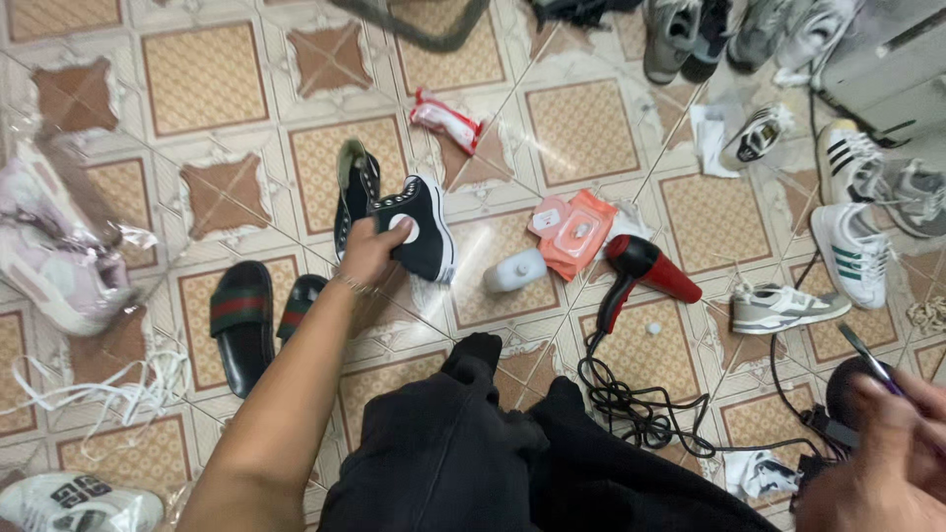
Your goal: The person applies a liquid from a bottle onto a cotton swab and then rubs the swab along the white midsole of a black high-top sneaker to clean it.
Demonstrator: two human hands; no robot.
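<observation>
Left hand [372,248]: extended forward, fingers [398,229] closed around a black high-top sneaker [424,225] with white sole, which was held tilted just above the tiled floor [207,79], ahead of the person's dark-clothed knees. A second black high-top [354,189] was laid on the tiles just beside and behind the held one.

Right hand [892,448]: seen at the lower right edge, partly cut off; fingers closed on a thin dark tool [867,357], apparently over a dark rounded object [849,394]; what that object was could not be told.

Also recorded on the floor: a pair of black slides [241,320] with a green-and-red band, near the left forearm; a white bottle [514,271] laid on its side; an orange wipes packet [574,230] just beside it; a red hair dryer [645,268] with a coiled black cord [631,404]; a red-and-white packet [445,120] further off; a grey sneaker [783,307] and a white sneaker [852,251] with green stripes to the right; white laces [108,389] at the left.
</observation>
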